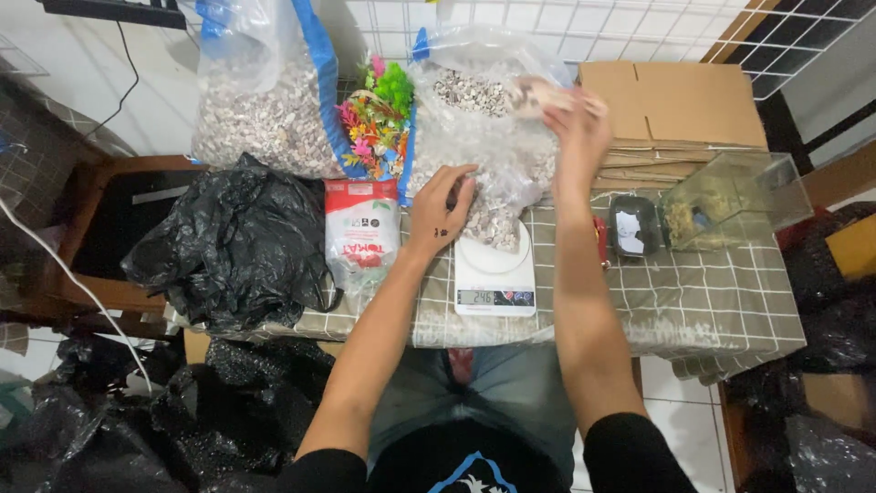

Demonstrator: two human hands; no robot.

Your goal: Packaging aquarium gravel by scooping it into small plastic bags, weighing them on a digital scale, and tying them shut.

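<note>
A: What sits closest to you?

B: The white kitchen scale [494, 274], at the near edge of the checked surface [712, 301], right in front of your lap. Its display is lit. A small clear bag of pebbles [488, 178] rests on its platform.

A: And your hands?

B: Your left hand [441, 208] lies on that small bag, fingers curled into the plastic and gripping it just above the scale. Your right hand [575, 123] is raised higher and farther off, at the bag's open top. It is blurred, so whether it is closed around a handful of pebbles cannot be told.

A: What lies beside the bag?

B: To your left, a red and white packet [362, 233] lies flat, with a crumpled black plastic bag [233, 242] next to it. To your right, a small dark tray [634, 225] sits against a clear plastic box [735, 196].

A: Farther back?

B: A big sack of pebbles [269, 110] against the wall, colourful plastic plants [379, 119] beside it, and flattened cardboard boxes [680, 105] at the right.
</note>
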